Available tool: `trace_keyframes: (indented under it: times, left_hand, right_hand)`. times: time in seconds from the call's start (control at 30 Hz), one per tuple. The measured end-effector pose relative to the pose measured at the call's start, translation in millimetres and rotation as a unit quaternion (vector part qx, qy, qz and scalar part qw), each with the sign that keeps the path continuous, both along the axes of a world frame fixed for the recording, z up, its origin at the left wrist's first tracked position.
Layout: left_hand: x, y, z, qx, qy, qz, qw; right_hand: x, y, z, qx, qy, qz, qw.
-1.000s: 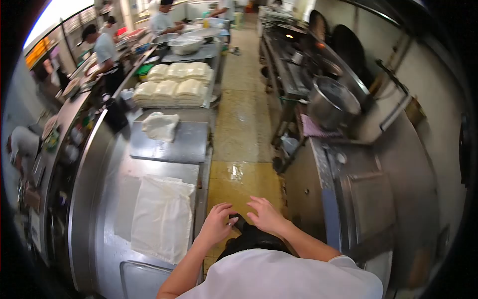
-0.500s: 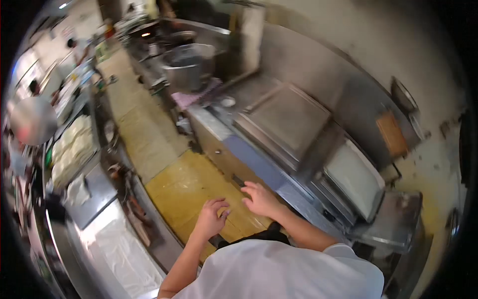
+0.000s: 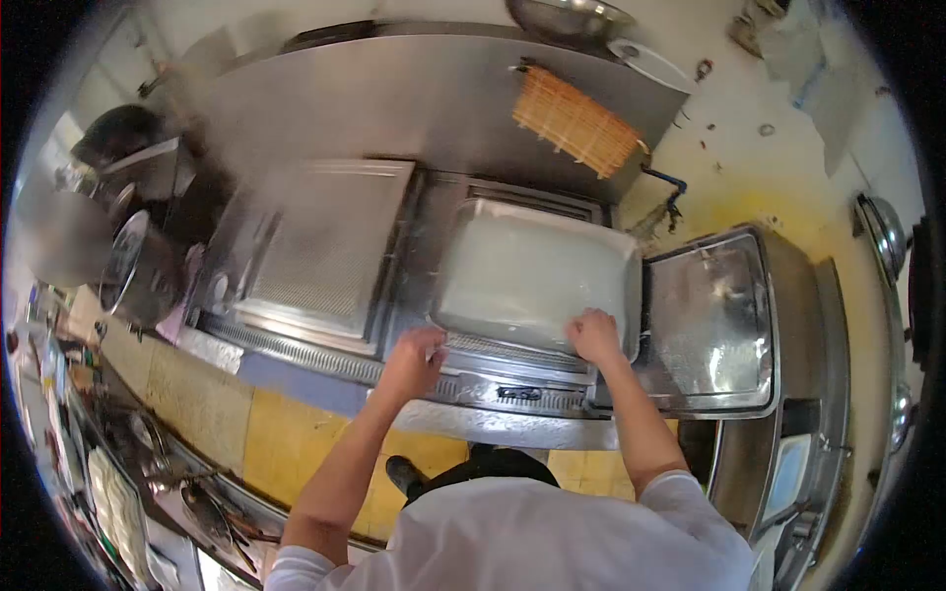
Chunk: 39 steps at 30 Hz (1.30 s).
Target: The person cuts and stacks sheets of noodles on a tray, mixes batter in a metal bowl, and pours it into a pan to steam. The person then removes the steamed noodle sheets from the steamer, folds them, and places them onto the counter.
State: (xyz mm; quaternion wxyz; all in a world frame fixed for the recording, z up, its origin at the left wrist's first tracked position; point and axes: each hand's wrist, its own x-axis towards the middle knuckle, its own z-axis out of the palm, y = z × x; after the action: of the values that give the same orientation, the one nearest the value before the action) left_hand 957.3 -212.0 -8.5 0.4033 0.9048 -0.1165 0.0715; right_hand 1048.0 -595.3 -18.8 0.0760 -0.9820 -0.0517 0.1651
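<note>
A shallow rectangular tray (image 3: pixel 455 222) of milky, whitish liquid or batter sits on the steel cooktop. Just off its near left corner is my left hand (image 3: pixel 414 362), open, with its fingers loosely bent and nothing visible in them. My right hand (image 3: pixel 595 337) is at the near edge of the tray, toward its right end. Its fingers are curled in; whether they grip the rim is hidden. Left of the tray lies a metal lid or plate (image 3: pixel 325 246) with a perforated or textured surface.
A wet metal tray (image 3: pixel 714 325) stands at the right end of the counter. A bamboo mat (image 3: pixel 574 120) hangs on the steel backsplash (image 3: pixel 414 98). Pots (image 3: pixel 141 268) stand at the left. Yellow floor (image 3: pixel 296 433) and a second counter with utensils (image 3: pixel 212 512) lie behind me.
My view has turned right from the aisle to face the cooktop. Both hands have gone from above the floor to the near edge of the whitish tray.
</note>
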Motion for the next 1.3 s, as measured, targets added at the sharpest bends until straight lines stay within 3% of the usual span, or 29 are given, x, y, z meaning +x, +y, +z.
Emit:
trace_keyframes:
  times: [0.07, 0.17, 0.2, 0.3, 0.4, 0.6, 0.67, 0.77, 0.83, 0.93, 1.03, 1.13, 1.3]
  left_hand:
    - [52.1, -25.1, -6.3, 0.077, -0.053, -0.019, 0.995]
    - [109.3, -59.4, -29.8, 0.214, -0.164, -0.016, 0.963]
    - [123.4, -63.1, -42.0, 0.246, -0.101, -0.032, 0.964]
    - [150.5, -60.4, -62.1, 0.325, 0.038, -0.069, 0.942]
    - [143.7, -55.3, -52.9, 0.365, 0.07, -0.102, 0.923]
    - [125.2, -33.1, -29.6, 0.389, 0.138, -0.18, 0.893]
    - [134.3, -33.6, -4.3, 0.343, 0.174, -0.187, 0.904]
    - [186.9, -56.3, 8.7, 0.325, 0.083, -0.158, 0.929]
    - [224.6, -78.1, -1.0, 0.225, 0.034, -0.092, 0.969]
    - [269.4, -111.6, -17.9, 0.253, -0.028, -0.08, 0.964]
    - [296.0, -123.6, -44.2, 0.315, -0.017, -0.099, 0.944]
    - [309.1, -122.4, -52.6, 0.395, 0.05, -0.113, 0.91]
    - [296.4, -92.8, -22.2, 0.397, -0.01, -0.114, 0.91]
  right_hand:
    - [17.9, -37.1, -34.5, 0.051, -0.122, -0.045, 0.99]
    - [27.7, -52.9, -61.7, 0.031, -0.247, -0.134, 0.959]
    - [31.8, -57.0, -77.9, 0.052, -0.283, -0.137, 0.948]
    - [42.9, -78.7, -99.8, 0.13, -0.154, -0.181, 0.963]
    - [34.3, -71.7, -64.3, 0.064, -0.026, -0.204, 0.977]
    - [-5.2, -50.3, 8.3, -0.001, 0.033, -0.117, 0.993]
    - [7.5, -55.5, 8.6, 0.015, -0.04, -0.122, 0.992]
    - [52.5, -58.7, 21.0, 0.092, -0.145, -0.1, 0.98]
    - [95.0, -62.0, 2.4, 0.106, -0.227, -0.041, 0.967]
    - [138.6, -62.7, -27.6, 0.094, -0.259, 0.023, 0.961]
    - [157.9, -62.7, -39.5, 0.019, -0.104, 0.05, 0.993]
    - [155.0, -63.0, -30.7, 0.001, -0.052, -0.001, 0.999]
    - [139.3, -87.1, -10.0, -0.107, -0.143, 0.024, 0.984]
